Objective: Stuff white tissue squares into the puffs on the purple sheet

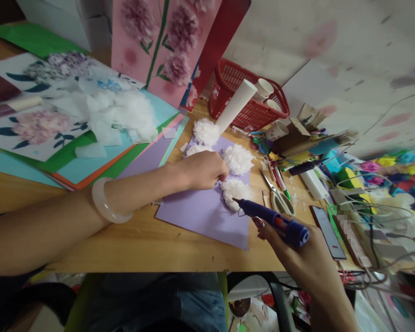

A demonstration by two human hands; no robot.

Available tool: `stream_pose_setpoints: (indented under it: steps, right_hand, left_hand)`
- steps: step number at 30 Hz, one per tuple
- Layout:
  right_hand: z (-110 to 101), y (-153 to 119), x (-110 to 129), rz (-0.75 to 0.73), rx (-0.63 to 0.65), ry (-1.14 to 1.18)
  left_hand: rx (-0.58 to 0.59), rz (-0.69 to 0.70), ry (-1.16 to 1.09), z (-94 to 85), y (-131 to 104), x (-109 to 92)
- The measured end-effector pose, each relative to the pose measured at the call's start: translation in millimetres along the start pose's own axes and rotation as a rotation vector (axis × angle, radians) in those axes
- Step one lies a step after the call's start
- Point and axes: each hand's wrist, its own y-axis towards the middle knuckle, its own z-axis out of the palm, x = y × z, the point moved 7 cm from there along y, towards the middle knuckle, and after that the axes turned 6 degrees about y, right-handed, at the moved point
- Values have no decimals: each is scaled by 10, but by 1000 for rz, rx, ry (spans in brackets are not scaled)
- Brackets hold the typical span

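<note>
On the table (pixel 131 249) we see the purple sheet (pixel 200 216) laid flat, presumably as steady backing, and above it the blue glue gun (pixel 263 213) angled down, likely for close aim at a white paper flower (pixel 238 188). The right hand (pixel 304 249) wraps the gun, thumb forward, other fingers mostly hidden; the left hand (pixel 207 169) bends palm-down, fingers curled, pinching what we cannot tell

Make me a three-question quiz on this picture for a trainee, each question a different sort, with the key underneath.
1. True or false: the left hand holds the blue pen-shaped tool.
2. Which colour is the flat sheet under the white flower at the tool's tip? A) green B) purple C) orange
3. Fill in: white cups sit inside the red ____.

Key: 1. False; the right hand holds it. 2. B. 3. basket.
</note>
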Motion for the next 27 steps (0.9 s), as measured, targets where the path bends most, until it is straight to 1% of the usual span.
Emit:
stream_pose_setpoints:
  steps: [8, 12, 14, 17, 20, 27]
  right_hand:
    - [44, 243, 158, -7, 69, -161]
    - [74, 318, 228, -27, 98, -185]
    - [90, 342, 255, -40, 113, -206]
    - [87, 369, 320, -84, 94, -243]
    - [78, 379, 374, -120, 71, -223]
    - [87, 332, 344, -84, 89, -182]
  left_hand:
    - [1, 2, 34, -14, 12, 3]
    - [28, -23, 20, -33, 0, -9]
    - [39, -32, 10, -49, -10, -16]
    - [39, -22, 7, -79, -23, -31]
    - [50, -24, 9, -91, -32, -37]
    - [74, -34, 0, -98, -46, -59]
